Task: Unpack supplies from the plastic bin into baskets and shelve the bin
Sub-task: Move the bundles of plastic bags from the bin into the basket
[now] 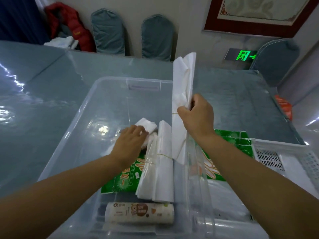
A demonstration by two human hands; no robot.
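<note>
A large clear plastic bin [110, 104] sits on a grey-blue table [34, 100]. The right hand [196, 114] curls its fingers around a banded bundle of white plastic bags [183, 94], lifted upright over the bin's right wall, probably so it clears the rim on its way to the white perforated basket [279, 156] just beside. The left hand [131, 138] reaches inside, fingers bent onto a crumpled white packet [146, 125]; whether it grips is unclear. A second bag bundle [158, 163], a green printed pack [124, 175] and a printed roll [139, 213] lie in the bin.

Grey-blue chairs [108, 31] against white wall [188, 23]
</note>
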